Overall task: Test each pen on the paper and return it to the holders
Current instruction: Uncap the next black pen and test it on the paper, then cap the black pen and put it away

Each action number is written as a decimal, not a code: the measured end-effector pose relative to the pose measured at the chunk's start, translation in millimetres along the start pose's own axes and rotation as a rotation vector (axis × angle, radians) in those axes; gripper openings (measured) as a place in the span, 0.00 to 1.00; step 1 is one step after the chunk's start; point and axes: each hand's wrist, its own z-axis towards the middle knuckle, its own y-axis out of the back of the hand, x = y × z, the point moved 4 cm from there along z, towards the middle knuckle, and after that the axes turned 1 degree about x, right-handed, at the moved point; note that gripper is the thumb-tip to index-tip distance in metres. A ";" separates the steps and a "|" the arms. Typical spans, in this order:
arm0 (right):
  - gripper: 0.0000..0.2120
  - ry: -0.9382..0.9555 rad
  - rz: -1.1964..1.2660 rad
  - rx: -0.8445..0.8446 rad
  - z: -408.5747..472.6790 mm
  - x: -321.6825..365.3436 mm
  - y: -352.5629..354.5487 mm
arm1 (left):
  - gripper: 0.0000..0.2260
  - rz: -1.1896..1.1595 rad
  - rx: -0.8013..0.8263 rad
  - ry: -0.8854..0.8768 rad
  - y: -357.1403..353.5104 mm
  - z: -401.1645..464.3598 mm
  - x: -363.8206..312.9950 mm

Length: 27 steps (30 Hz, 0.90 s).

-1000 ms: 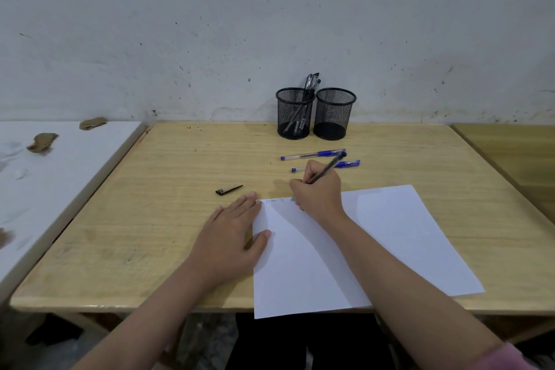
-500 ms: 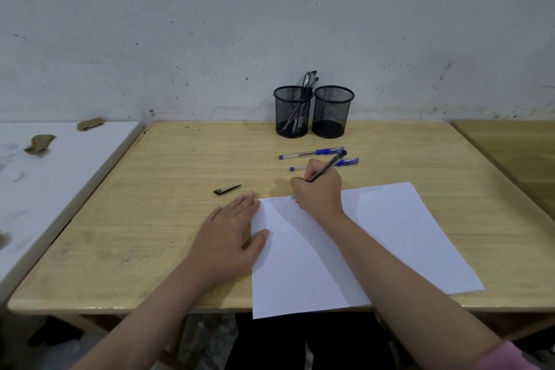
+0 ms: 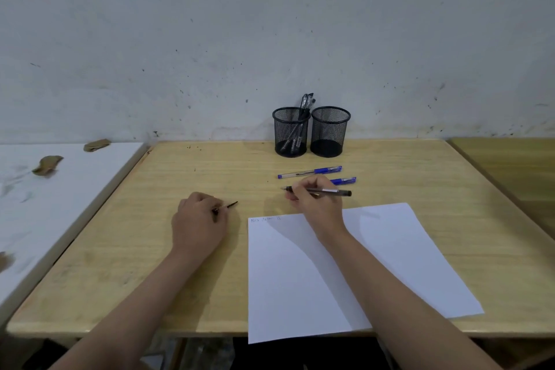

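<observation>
My right hand [image 3: 316, 200] holds an uncapped black pen [image 3: 330, 191] level above the table, tip pointing left, just beyond the white paper [image 3: 375, 264]. The paper's top left corner carries a few small scribbles [image 3: 265, 219]. My left hand [image 3: 198, 224] pinches the black pen cap [image 3: 229, 206] on the table left of the paper. Two blue pens [image 3: 312, 172] [image 3: 344, 180] lie behind my right hand. Two black mesh holders stand at the back: the left holder [image 3: 290, 135] contains several black pens, the right holder [image 3: 329, 132] looks empty.
The wooden table [image 3: 150, 249] meets a white wall at the back. A white surface [image 3: 45, 195] with brown scraps adjoins on the left. Another wooden table [image 3: 516, 171] stands at the right.
My right hand lifted the pen off the paper and turned it level. My left hand left the paper's edge, moved left and closed on the pen cap.
</observation>
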 end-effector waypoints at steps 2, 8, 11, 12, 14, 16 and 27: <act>0.05 -0.029 0.019 0.042 -2.3 2.5 -0.7 | 0.06 -0.037 0.003 0.015 0.3 2.1 -0.4; 0.02 -0.040 0.080 0.122 -5.2 18.7 -4.5 | 0.06 -0.453 0.038 0.061 14.2 -2.4 -19.0; 0.04 -0.014 0.094 0.165 -7.4 26.8 -7.4 | 0.07 -0.562 0.029 0.059 21.3 -2.8 -31.7; 0.05 -0.001 0.082 0.171 -8.5 29.8 -8.2 | 0.07 -0.603 0.030 0.051 23.0 -3.4 -35.5; 0.05 0.021 0.057 0.179 -10.7 35.8 -9.9 | 0.09 -0.669 0.037 0.028 25.8 -4.7 -42.0; 0.05 0.050 0.035 0.201 -13.0 41.2 -12.2 | 0.09 -0.692 0.048 -0.002 28.5 -7.2 -49.0; 0.07 0.108 0.045 0.297 -22.7 55.5 -15.8 | 0.11 -0.765 0.036 -0.130 47.3 -20.0 -73.0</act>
